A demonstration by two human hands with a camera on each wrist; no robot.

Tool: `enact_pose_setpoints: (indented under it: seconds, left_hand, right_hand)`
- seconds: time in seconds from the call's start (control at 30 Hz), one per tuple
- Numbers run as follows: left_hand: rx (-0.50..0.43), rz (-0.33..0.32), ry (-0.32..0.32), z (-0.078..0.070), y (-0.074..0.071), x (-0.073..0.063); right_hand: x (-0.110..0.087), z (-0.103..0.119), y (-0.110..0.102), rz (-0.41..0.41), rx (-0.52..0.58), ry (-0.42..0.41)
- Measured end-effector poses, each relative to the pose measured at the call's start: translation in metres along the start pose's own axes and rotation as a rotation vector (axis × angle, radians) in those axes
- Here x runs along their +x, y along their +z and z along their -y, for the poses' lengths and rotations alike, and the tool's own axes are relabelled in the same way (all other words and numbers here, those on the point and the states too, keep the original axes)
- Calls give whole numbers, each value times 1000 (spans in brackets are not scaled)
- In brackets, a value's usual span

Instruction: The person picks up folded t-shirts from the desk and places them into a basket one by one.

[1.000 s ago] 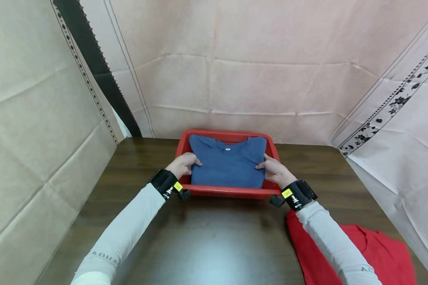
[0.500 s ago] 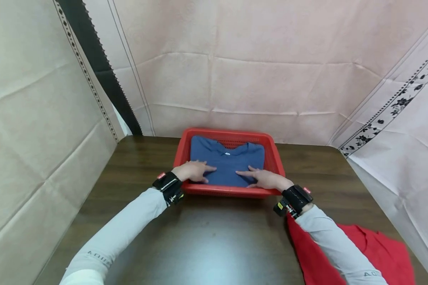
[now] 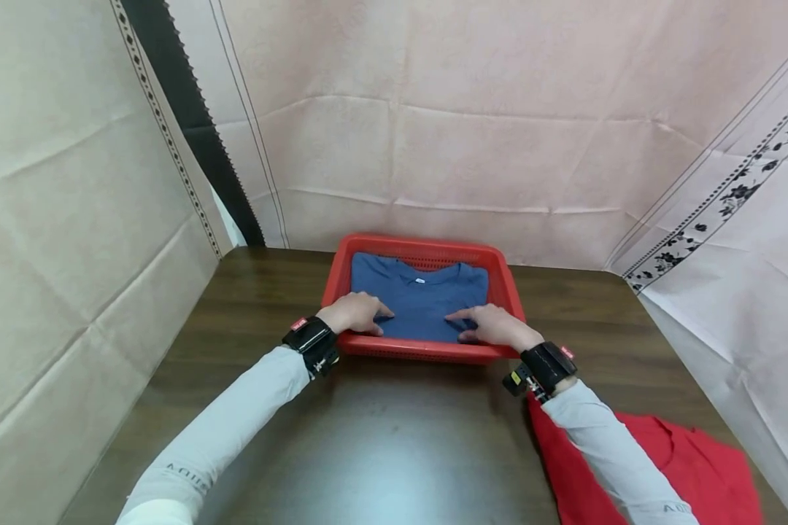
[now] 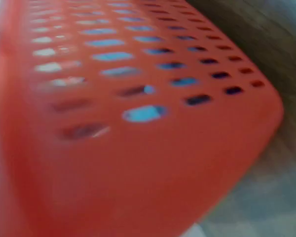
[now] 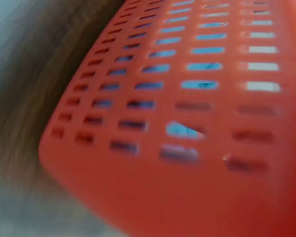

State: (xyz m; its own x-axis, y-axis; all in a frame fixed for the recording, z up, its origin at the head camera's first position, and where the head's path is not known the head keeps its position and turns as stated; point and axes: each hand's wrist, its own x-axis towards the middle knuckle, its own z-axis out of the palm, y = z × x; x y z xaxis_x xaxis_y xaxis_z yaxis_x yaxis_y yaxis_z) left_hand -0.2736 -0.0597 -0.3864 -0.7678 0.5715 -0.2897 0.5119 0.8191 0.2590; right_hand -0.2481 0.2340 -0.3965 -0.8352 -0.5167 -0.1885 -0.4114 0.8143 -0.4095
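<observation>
A folded blue T-shirt [image 3: 427, 299] lies inside a red plastic basket [image 3: 427, 351], its neckline and small white label toward the far side. My left hand [image 3: 356, 313] reaches over the basket's near left corner, fingers extended onto the shirt. From the near right corner my right hand [image 3: 495, 326] does the same, index finger stretched out along the cloth. Both wrist views are filled by the slotted outside wall of the basket [image 4: 138, 168], with blue cloth showing through the slots; neither hand is seen there.
A red T-shirt [image 3: 702, 467] lies on the brown wooden table [image 3: 381, 437] at the near right, partly under my right forearm. A pale cloth curtain [image 3: 473, 146] hangs close behind the basket and along both sides.
My hands have let go of the blue shirt's side edges and come to rest on top of it. The shirt has settled lower in the basket. Lately the right hand has drawn slightly outward.
</observation>
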Motion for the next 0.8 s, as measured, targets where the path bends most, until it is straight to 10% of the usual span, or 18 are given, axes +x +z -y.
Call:
enact_pose_setpoints:
  seconds: [0.2,0.37,0.57,0.8]
  left_hand:
    - [-199,-462,88,-48,-1,-14]
    - [-275,-611,231,-112,15,-31]
    - [-315,-526,314,-164,58,-29]
    - [-821,-30,255,-191,118,-9]
  right_hand:
    - [-45,9,-8,-510,-19,-18]
    - [-109,8,-3,-756,-155,26]
    - [-184,-23,21,-871,-300,225]
    - [-274,-89,52,-797,-252,482]
